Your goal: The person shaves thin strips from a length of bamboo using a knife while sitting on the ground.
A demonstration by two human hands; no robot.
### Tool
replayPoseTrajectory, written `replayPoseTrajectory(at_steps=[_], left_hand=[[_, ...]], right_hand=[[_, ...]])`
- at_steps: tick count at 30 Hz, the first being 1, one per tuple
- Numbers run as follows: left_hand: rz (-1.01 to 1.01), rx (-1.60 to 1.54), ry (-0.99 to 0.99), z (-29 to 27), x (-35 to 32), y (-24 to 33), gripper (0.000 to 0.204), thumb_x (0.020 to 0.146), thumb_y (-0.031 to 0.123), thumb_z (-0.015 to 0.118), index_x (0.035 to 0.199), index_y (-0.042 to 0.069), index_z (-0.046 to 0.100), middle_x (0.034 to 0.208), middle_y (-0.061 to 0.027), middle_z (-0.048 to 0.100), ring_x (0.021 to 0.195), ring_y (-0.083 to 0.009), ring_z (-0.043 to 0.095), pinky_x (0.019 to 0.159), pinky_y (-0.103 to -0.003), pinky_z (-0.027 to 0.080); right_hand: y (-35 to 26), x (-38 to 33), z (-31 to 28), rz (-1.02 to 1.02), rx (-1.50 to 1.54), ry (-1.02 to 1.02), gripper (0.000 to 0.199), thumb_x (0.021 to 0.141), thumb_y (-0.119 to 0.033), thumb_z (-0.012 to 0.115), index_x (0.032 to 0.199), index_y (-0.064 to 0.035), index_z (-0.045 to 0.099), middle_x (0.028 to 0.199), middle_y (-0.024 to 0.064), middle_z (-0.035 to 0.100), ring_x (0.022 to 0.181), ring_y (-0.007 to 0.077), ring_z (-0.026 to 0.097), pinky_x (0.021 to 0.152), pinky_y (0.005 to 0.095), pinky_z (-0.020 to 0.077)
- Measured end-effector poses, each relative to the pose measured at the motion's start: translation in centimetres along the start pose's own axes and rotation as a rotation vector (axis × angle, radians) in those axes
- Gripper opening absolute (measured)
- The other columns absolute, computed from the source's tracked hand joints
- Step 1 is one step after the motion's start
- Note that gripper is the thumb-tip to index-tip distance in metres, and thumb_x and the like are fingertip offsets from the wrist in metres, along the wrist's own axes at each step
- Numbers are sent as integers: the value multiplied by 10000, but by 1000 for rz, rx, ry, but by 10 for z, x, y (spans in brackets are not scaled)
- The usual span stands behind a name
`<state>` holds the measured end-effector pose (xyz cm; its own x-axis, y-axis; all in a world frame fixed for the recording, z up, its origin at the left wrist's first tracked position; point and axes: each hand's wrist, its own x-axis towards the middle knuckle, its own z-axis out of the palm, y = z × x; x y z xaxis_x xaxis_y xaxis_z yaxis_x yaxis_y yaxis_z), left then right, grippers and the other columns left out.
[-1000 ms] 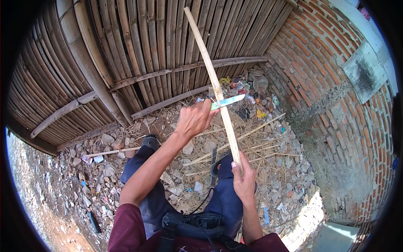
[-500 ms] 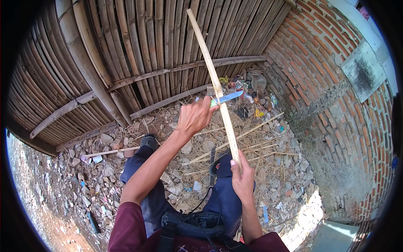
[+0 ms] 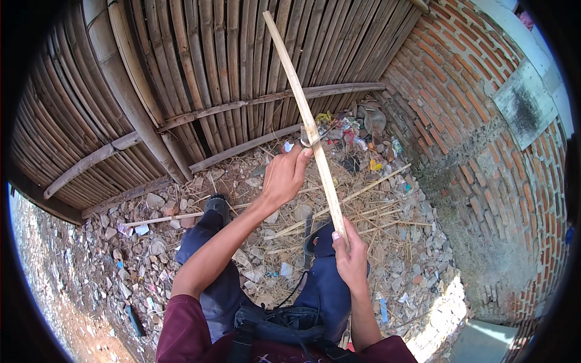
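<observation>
1. Pale strip (image 3: 318, 154), long and slim, slants up and away from the seated person's lap, over the rubble ground (image 3: 260, 272). Its far end shows against the bamboo wall (image 3: 242, 66).
2. Right hand (image 3: 350, 254) is clamped on the strip's near end, thumb along the top. I judge this grip steadies it, with the knees (image 3: 324, 266) spread to leave room below.
3. Left hand (image 3: 285, 175) is closed on the handle of a knife (image 3: 326, 132), midway along the strip. Thumb reaches forward, presumably for control. The two hands are well apart, which leaves a clear length of strip between them.
4. Knife is hard to read: the blade appears turned nearly edge-on, a thin dark line across the strip, though litter behind it confuses the outline.
5. Handle and curled left fingers are hidden by the hand itself. The strip's last bit is lost inside the right palm.
6. Right shoe (image 3: 310, 243) is partly covered by the knee. Dark pouch (image 3: 281, 322) at the lap is crossed by straps; the brick wall (image 3: 478, 163) runs off into the black rim.
</observation>
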<state>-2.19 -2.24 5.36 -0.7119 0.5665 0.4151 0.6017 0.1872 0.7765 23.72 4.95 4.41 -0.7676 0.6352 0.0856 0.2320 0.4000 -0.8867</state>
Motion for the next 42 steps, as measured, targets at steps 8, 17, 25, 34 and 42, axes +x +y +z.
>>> replayPoseTrajectory(at_steps=[8, 17, 25, 34, 42], left_hand=[[-231, -464, 30, -3, 2, -10, 640, 1158, 510, 351, 892, -33, 563, 661, -222, 477, 641, -373, 410, 651, -478, 422], [20, -24, 106, -30, -8, -10, 443, 1138, 409, 449, 992, 3, 549, 712, -241, 624, 720, -508, 630, 637, -571, 442], [328, 125, -284, 9, -61, 5, 346, 1078, 371, 568, 1025, 30, 532, 804, -208, 664, 712, -472, 653, 594, -545, 484], [353, 182, -283, 32, -76, 6, 336, 1073, 356, 589, 1005, 34, 524, 783, -190, 650, 659, -436, 656, 547, -521, 498], [197, 313, -112, 20, -51, -4, 309, 1079, 324, 577, 1030, 28, 503, 782, -211, 666, 594, -423, 651, 512, -504, 493]], right_hand=[[-14, 1, 6, -78, -70, -17, 456, 1025, -52, 605, 1474, 20, 586, 968, 151, 748, 768, 177, 673, 734, 330, 544], [-13, 6, -9, 194, 236, 97, 521, 1075, -96, 598, 1585, -52, 503, 788, -21, 567, 599, 26, 463, 517, 207, 386], [-12, 8, -11, 223, 341, -14, 289, 1073, -121, 609, 1345, -29, 632, 781, -45, 564, 589, 28, 475, 500, 216, 384], [-12, 10, -21, 321, 429, -113, 240, 1084, -151, 600, 1279, -22, 653, 771, -45, 550, 592, 25, 458, 512, 211, 370], [-8, 5, -14, 192, 236, -59, 216, 1075, -128, 589, 1213, -7, 704, 735, -48, 565, 602, 34, 496, 539, 238, 402]])
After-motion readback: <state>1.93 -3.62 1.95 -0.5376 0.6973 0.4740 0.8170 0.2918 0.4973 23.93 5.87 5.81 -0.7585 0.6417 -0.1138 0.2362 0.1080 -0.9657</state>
